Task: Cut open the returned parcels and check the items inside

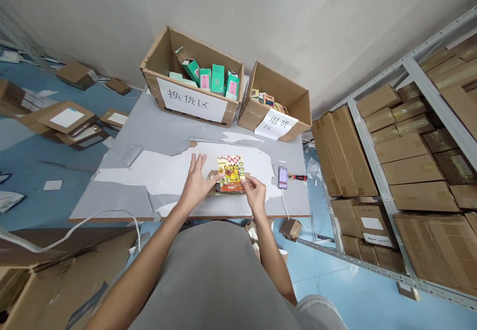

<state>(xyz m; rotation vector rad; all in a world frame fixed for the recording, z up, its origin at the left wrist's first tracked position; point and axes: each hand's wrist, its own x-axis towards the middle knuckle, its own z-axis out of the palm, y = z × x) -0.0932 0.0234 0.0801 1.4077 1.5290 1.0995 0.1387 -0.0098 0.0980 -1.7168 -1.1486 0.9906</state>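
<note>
the right hand pinches the lower right corner of a colourful yellow packet between thumb and fingers; the left hand is spread, thumb at the packet's left edge. the packet is above brown cardboard, near the middle of the worktop's front edge. towards the right edge lie a phone and, just beside it, a red-and-black tool. along the back edge stand two open cartons: the left carton holds green boxes, the right carton small coloured packs.
</note>
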